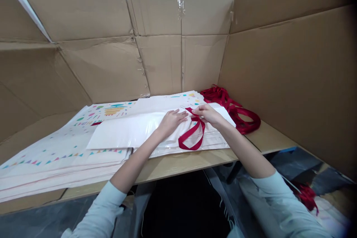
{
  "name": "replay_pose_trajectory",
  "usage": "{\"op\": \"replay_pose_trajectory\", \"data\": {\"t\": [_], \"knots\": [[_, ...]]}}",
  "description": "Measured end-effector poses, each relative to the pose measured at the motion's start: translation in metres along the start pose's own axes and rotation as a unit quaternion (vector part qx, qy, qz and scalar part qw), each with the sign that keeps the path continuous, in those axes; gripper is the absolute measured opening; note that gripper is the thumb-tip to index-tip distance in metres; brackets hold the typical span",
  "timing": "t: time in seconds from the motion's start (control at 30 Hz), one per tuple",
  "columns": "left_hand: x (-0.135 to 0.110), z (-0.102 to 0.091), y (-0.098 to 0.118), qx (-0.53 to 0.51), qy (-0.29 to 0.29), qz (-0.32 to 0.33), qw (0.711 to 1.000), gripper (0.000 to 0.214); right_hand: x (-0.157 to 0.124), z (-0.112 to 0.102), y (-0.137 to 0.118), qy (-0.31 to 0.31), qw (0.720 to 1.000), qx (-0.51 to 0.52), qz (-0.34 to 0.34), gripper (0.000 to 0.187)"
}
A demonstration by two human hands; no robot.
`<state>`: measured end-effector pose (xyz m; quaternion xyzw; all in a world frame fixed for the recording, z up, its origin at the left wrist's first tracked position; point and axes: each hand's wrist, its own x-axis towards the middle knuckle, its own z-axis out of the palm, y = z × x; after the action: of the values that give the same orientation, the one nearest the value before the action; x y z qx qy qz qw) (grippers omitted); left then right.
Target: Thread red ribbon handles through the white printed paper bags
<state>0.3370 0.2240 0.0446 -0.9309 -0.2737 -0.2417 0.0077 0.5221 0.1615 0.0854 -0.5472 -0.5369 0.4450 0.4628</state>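
Observation:
A folded white paper bag [122, 134] lies flat across the stacks in front of me. My left hand [172, 122] rests on it with fingers stretched out toward its right end. Just to the right, my right hand [208, 114] has its fingertips closed on a red ribbon [192, 144]. The ribbon hangs in a loop over the bag's near edge. How its ends are joined to the bag is hidden by my fingers.
Printed white sheets or bags [64, 152] with coloured flags are stacked at left. A heap of red ribbons [245, 119] lies at the right back. Cardboard walls [158, 63] enclose the table [178, 165] behind and at the sides. More red ribbon [306, 196] sits low at right.

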Motion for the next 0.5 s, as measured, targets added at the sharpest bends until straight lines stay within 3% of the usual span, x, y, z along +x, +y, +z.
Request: {"op": "replay_pose_trajectory", "data": {"t": [0.2,0.37,0.5], "knots": [[0.0,0.001,-0.001,-0.048,0.003,-0.014,0.999,0.035,0.013,0.001,0.004,-0.072,0.995,0.062,0.017,0.027],[0.001,-0.005,0.0,-0.154,-0.003,-0.076,0.985,0.036,0.023,0.005,0.008,-0.078,0.979,0.178,0.054,0.022],[0.005,-0.009,0.0,-0.241,0.013,-0.107,0.964,0.031,0.025,0.002,0.008,-0.086,0.972,0.207,0.068,0.022]]}}
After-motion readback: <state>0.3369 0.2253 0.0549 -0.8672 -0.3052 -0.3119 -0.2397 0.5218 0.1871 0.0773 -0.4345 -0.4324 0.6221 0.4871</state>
